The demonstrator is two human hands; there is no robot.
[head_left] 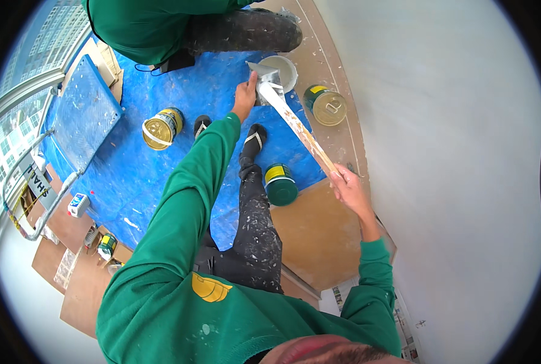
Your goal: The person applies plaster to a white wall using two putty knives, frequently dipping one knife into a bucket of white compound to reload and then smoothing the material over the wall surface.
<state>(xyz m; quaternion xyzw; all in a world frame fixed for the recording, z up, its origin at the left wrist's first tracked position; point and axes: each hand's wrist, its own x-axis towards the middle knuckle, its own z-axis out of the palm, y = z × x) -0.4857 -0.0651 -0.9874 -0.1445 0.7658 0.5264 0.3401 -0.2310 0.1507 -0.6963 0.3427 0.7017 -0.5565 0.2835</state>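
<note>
Wooden stick [301, 130], paint-smeared, runs from my right hand [346, 182], which grips its near end, down to a white bucket [285, 67] on the blue tarp [131, 176]. My left hand [244, 97] seems to clasp a grey metal blade [263, 76] at the bucket's rim.

We cannot see the co-worker [155, 24] whole: the top edge cuts them off, leaving only a green top and one speckled trouser leg. The white bucket [285, 70] is partly hidden behind the scraper blade [264, 76]. Our left hand [244, 97] shows only its back, so its fingers are hidden. The small items [103, 242] on the floor at lower left are too small to tell.
</note>
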